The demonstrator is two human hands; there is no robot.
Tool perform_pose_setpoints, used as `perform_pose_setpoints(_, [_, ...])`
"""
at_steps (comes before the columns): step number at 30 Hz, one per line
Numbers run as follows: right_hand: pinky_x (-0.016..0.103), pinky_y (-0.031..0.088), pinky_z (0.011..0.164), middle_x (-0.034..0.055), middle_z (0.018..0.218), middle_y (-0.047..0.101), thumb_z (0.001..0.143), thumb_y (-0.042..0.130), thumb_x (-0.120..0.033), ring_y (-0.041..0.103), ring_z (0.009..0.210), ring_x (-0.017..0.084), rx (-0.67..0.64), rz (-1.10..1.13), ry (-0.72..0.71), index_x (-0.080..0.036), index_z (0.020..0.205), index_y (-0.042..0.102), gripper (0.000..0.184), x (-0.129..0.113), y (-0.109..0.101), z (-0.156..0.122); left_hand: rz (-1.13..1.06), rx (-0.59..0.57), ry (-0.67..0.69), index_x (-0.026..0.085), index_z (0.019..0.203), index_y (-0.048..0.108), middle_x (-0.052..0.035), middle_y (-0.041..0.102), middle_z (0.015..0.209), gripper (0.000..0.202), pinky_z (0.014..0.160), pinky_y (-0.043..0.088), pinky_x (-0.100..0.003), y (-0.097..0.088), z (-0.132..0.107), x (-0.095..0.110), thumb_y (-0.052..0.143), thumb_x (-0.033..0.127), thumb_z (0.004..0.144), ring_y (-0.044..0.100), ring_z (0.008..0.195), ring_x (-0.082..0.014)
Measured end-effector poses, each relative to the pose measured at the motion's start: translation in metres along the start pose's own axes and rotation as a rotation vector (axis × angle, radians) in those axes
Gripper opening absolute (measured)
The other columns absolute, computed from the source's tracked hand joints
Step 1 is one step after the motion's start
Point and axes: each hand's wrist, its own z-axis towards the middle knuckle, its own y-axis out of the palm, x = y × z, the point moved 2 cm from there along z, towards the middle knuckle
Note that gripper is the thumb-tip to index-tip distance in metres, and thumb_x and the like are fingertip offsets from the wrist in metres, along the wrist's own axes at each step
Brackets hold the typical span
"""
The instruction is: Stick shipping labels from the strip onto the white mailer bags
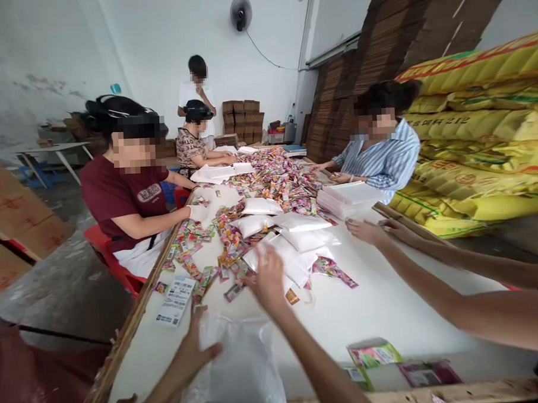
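Near the front edge of the table, a translucent white plastic bag (240, 363) lies in front of me. My left hand (197, 344) rests against its left side, with thumb and fingers apart. Farther forward, my right hand (267, 279) is raised with spread, slightly blurred fingers and nothing visibly in it. Just beyond it is a pile of filled white pouches (297, 242); whether my fingertips touch one I cannot tell. Small colourful snack packets (229, 251) lie scattered around the pouches. A printed label sheet (176, 300) lies left of my hands.
A large heap of packets (277, 174) covers the far table. Clear plastic boxes (349, 198) stand at right, near a co-worker's hands (368, 230). Larger green and pink packets (376, 354) lie at front right. Co-workers sit along both sides; yellow sacks (484, 144) are stacked right.
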Motion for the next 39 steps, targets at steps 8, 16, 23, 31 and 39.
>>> perform_pose_setpoints(8, [0.039,0.05,0.072,0.014,0.116,0.059,0.091,0.041,-0.031,0.059,0.096,0.03,0.226,-0.247,0.16,-0.02,0.134,0.053,0.045,0.078,-0.115,-0.039,0.265,0.297,0.091,0.011,0.134,0.044,-0.0206,0.054,0.132,0.058,0.107,0.037,-0.045,-0.046,0.008,-0.008,0.052,0.043,0.085,0.048,0.128,-0.031])
perform_pose_setpoints(16, [0.048,0.055,0.074,0.0158,0.11,0.061,0.086,0.05,-0.053,0.063,0.088,0.032,-0.019,-0.082,0.076,-0.017,0.12,0.061,0.05,0.033,-0.01,-0.175,0.359,0.44,-0.177,0.01,0.089,0.063,-0.0108,0.066,0.095,0.022,0.093,0.045,-0.05,-0.112,0.059,-0.061,0.073,0.024,0.075,0.062,0.101,-0.0289])
perform_pose_setpoints(23, [0.044,0.05,0.092,0.0102,0.117,0.059,0.093,0.049,-0.04,0.058,0.108,0.025,0.037,0.387,0.037,-0.024,0.113,0.062,0.029,-0.045,-0.005,-0.132,0.148,0.426,-0.157,0.014,0.073,0.06,0.0025,0.06,0.067,0.023,0.067,0.049,-0.031,-0.128,0.024,-0.082,0.064,0.032,0.087,0.059,0.064,-0.014])
perform_pose_setpoints(31, [0.04,0.05,0.087,0.0109,0.1,0.065,0.089,0.048,-0.032,0.062,0.094,0.024,-0.181,0.693,0.031,-0.018,0.098,0.065,0.024,-0.126,0.05,-0.073,-0.151,0.427,-0.041,0.017,0.062,0.058,0.0002,0.059,0.058,0.056,0.057,0.042,-0.029,-0.145,-0.001,-0.044,0.064,0.072,0.066,0.054,0.057,-0.0162])
perform_pose_setpoints(39, [0.029,0.05,0.069,0.0019,0.09,0.069,0.082,0.058,-0.026,0.064,0.078,0.018,-0.479,1.115,0.116,-0.022,0.121,0.049,0.04,-0.18,0.025,-0.077,-0.463,0.087,-0.051,0.017,0.075,0.067,-0.0035,0.068,0.071,0.034,0.06,0.047,-0.026,-0.113,-0.094,0.021,0.08,0.047,0.067,0.06,0.066,-0.0192])
